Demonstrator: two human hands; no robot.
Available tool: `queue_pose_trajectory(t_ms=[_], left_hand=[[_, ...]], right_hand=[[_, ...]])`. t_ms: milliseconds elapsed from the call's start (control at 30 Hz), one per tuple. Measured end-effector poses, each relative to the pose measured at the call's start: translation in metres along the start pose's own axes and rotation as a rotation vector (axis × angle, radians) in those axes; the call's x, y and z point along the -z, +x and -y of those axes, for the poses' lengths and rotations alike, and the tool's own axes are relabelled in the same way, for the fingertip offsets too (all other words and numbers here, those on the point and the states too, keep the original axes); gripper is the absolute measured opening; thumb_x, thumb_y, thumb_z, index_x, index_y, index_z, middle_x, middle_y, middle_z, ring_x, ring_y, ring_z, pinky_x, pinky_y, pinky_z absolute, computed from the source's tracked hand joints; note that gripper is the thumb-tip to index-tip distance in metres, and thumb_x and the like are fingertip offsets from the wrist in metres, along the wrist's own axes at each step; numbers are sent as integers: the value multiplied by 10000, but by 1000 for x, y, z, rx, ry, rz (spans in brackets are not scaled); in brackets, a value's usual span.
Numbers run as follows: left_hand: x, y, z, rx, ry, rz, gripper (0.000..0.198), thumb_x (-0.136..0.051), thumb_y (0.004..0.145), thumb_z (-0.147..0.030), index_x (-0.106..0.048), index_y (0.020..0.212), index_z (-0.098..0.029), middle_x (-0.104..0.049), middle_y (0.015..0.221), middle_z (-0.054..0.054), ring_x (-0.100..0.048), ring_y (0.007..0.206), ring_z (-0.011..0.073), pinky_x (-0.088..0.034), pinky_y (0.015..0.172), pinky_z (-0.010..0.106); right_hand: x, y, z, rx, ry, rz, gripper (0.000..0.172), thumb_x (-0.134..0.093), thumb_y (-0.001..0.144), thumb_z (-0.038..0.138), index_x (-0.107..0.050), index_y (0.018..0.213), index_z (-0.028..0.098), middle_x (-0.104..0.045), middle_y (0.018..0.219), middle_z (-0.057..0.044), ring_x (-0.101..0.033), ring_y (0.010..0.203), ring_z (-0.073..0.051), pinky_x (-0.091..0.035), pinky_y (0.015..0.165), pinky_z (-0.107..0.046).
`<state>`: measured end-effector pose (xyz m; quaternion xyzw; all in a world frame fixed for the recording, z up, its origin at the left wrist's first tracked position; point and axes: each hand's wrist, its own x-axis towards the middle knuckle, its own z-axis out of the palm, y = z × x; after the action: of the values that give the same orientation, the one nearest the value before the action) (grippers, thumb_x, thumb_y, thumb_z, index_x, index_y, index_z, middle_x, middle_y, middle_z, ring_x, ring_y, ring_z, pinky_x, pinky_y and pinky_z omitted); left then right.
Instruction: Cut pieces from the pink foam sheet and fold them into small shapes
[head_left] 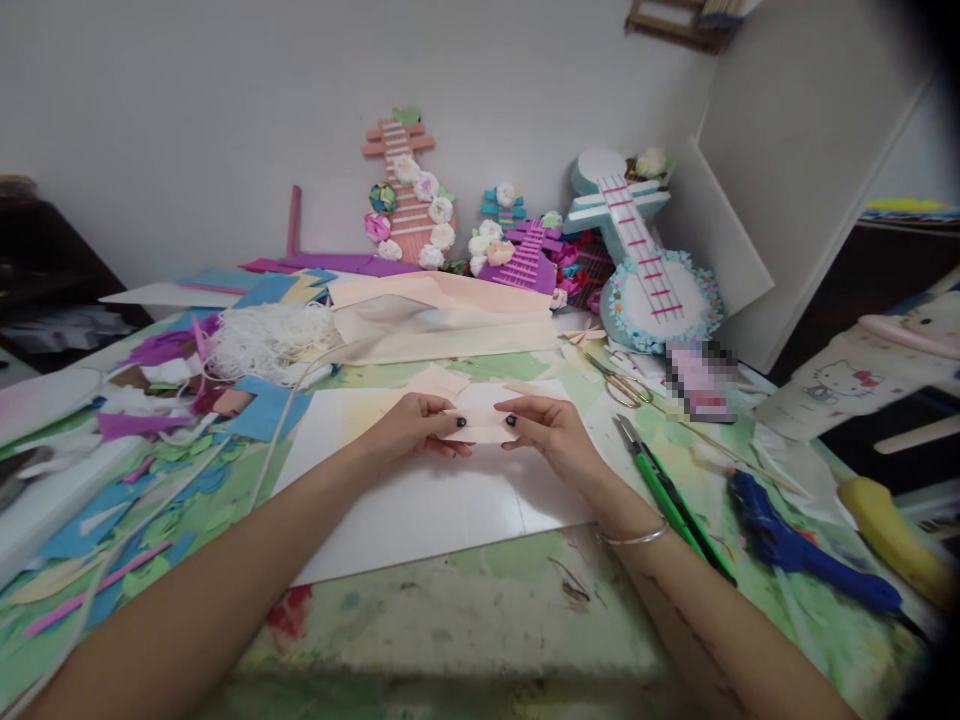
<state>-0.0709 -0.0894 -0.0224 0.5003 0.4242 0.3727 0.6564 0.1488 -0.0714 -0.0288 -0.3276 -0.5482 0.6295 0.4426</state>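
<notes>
Both of my hands pinch one small strip of pale pink paper, held level above a white board. My left hand grips its left end between thumb and fingers. At the right end, my right hand does the same, with a silver bangle on that wrist. Further pale peach paper pieces lie just behind the hands on the board's far edge. To the right of the board rests a green utility knife, and beyond it a pair of scissors with gold handles.
A blue glue gun and a banana lie at the right, near a Hello Kitty cup. Paper scraps and white shredded strands cover the left. Peach paper sheets and flower-decorated instrument models stand at the back.
</notes>
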Motion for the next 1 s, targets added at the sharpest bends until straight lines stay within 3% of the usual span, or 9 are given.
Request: queue_pose_trajectory(t_ms=[533,733,900,1000], left_hand=[[-1,0,-3,10,-10,19,311,-787,679,-345,-650,770,-81,-704,741,94,-705,654,176,-529,541,181],[-1,-2,-2,6,0,16,298,-772,699,-340,-646,779,-83,-708,757,105,-705,674,182,-526,554,193],[-1,0,0,-9,22,12,320,-776,675,-366,-647,780,-93,-695,745,90,-694,694,196,-521,579,230],[-1,1,-2,-90,123,-49,328,-741,703,-408,-675,836,-116,-676,744,52,-650,674,160,-490,568,228]], right_hand=[[-6,-3,2,-26,79,-88,175,-748,588,185,-775,760,163,-717,774,-36,-647,591,-123,-600,560,-255],[-5,-2,0,-19,71,-112,160,-751,585,201,-769,735,150,-729,785,-51,-664,676,-151,-601,611,-270],[-6,-4,2,32,16,-92,339,-740,610,226,-728,942,157,-718,749,-23,-637,662,-143,-586,620,-318],[-11,-7,5,68,-93,-48,419,-708,667,235,-642,1073,154,-693,678,1,-593,599,-114,-529,593,-277]])
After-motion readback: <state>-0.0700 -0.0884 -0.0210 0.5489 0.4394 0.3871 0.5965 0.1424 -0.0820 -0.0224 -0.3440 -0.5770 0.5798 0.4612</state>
